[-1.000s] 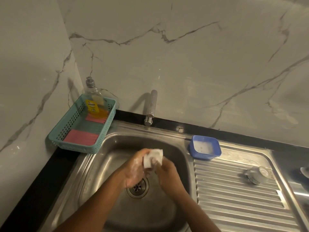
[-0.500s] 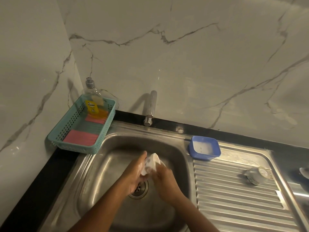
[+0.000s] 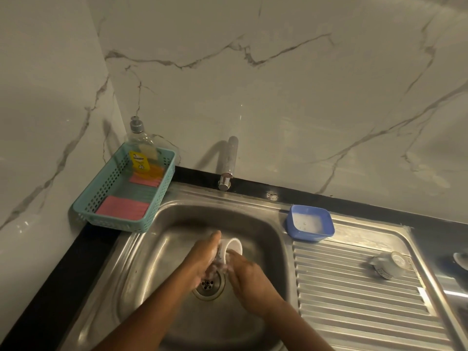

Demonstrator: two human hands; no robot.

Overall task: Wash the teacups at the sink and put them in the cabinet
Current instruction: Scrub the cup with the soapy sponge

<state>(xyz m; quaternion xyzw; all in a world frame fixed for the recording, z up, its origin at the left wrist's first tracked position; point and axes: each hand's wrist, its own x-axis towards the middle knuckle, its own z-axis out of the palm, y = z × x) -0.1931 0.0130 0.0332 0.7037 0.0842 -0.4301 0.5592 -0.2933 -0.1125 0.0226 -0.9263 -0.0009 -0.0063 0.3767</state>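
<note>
A person's 2 hands meet low in a stainless steel sink (image 3: 162, 252), a rounded square basin with a dull brushed sheen, just above its round perforated drain (image 3: 208, 285). Between them lies a small white teacup (image 3: 234, 246), glossy and cylindrical, tipped on its side with its open mouth facing up and to the right. The left hand (image 3: 202, 260) cups the outer wall, its fingers (image 3: 215, 236) pressed together and lying along the cup's left side. The right hand (image 3: 249, 277) curls its fingers over the near rim; white suds sit where the 2 hands touch, and they hide the fingertips.

On the ribbed steel drainboard (image 3: 354, 312) to the right, another teacup (image 3: 390, 265) lies on its side, well apart from the hands. A blue square plastic bowl (image 3: 291, 224) holding cloudy, bubbly water stands at the board's far-left corner. A teal perforated plastic basket (image 3: 166, 173) at the left holds a clear soap bottle (image 3: 141, 150) with yellow liquid and 2 flat pink pads (image 3: 122, 209). A chrome tap (image 3: 229, 160) rises before the veined marble wall (image 3: 304, 97).
</note>
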